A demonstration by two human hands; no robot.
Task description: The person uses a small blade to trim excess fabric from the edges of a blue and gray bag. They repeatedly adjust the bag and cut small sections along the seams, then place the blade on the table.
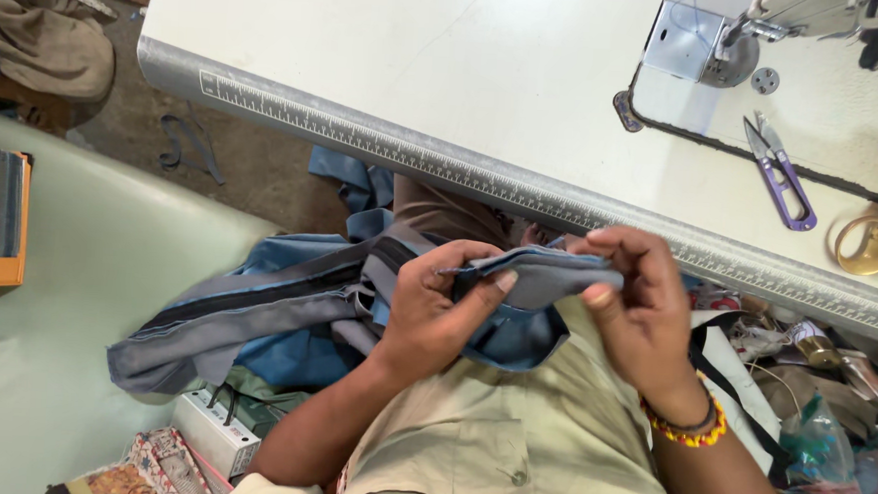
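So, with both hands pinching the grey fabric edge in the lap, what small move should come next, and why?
Probably lift the folded edge up onto the table. The left hand and right hand each pinch the grey fabric below the table rim, while the sewing machine stands up to the right, with nothing under it.

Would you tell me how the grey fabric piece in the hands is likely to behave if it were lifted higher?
The grey fabric piece is probably floppy: it folds over between the left hand and right hand, and its long end droops toward the blue cloth. It seems light, since fingertips alone pinch it. The trailing end would likely drag along.
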